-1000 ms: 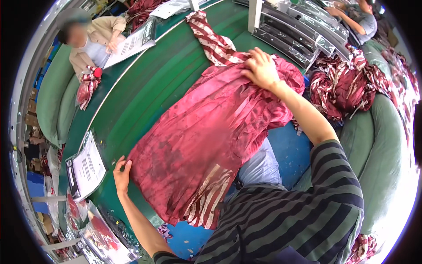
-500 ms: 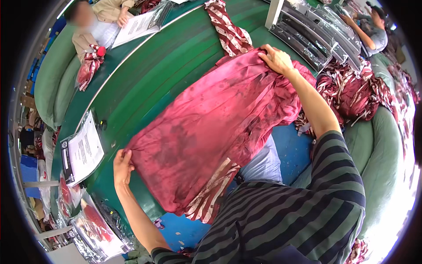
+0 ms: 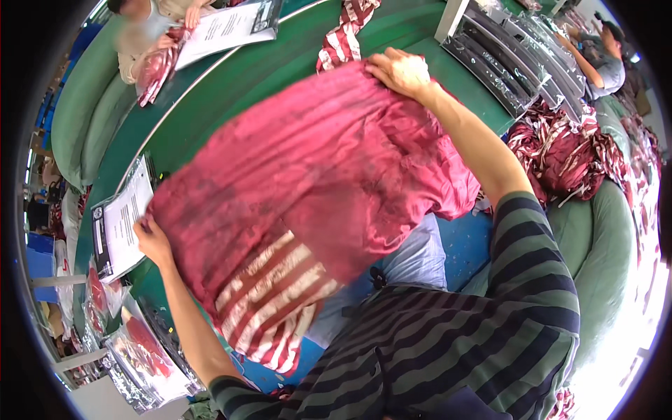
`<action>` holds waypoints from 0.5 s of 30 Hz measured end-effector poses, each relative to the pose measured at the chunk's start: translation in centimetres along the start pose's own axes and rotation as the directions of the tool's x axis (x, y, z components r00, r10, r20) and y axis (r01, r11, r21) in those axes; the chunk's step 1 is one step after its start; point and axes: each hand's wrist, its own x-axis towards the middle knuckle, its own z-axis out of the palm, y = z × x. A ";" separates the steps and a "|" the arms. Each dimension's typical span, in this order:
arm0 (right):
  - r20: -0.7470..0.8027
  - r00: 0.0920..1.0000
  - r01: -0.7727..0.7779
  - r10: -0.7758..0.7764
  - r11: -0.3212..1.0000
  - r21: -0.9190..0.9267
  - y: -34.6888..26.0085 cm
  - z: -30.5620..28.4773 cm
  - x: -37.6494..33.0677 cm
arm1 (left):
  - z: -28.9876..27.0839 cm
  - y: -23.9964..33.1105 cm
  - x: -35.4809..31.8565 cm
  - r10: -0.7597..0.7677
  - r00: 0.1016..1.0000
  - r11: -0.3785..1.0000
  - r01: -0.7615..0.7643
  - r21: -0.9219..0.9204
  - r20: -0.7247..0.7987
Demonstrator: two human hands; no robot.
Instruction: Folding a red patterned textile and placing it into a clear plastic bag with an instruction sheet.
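A large red cloth (image 3: 280,161) with dark blotches is stretched between my hands, over the green table's (image 3: 231,98) near side and my lap. Its lower left part is a red-and-white striped panel (image 3: 276,294). My left hand (image 3: 154,243) pinches the cloth's left corner, beside a printed sheet (image 3: 124,220). At the far upper edge of the cloth, my right hand (image 3: 402,72) grips the fabric with bent fingers. Toward the right the cloth is bunched in folds. Its underside is hidden.
A striped cloth strip (image 3: 343,35) lies beyond my cloth. Plastic-wrapped packages (image 3: 511,56) are stacked at the far right, above a heap of red-and-white cloth (image 3: 560,154). More bagged pieces (image 3: 150,350) lie lower left. One co-worker sits far left, another far right.
Both hands have moved left and up, pulling the cloth along. The striped panel shows more widely now. The co-worker at the far left has brought a hand to a red piece.
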 end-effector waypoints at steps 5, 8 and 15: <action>-0.003 1.000 0.009 -0.010 0.976 -0.219 -1.8 -1.9 -1.8 | -0.3 -0.2 -3.7 0.153 0.987 0.986 -0.156 0.060 0.049; -0.179 0.976 0.059 -0.121 0.946 -0.320 -2.3 -4.7 -0.7 | -1.7 8.0 -5.8 0.425 0.899 0.897 -0.403 -0.180 0.103; -0.194 0.971 -0.186 0.142 0.954 -0.233 -3.6 -3.9 -2.8 | -4.4 7.9 -11.5 0.302 0.771 0.949 -0.299 -0.099 0.560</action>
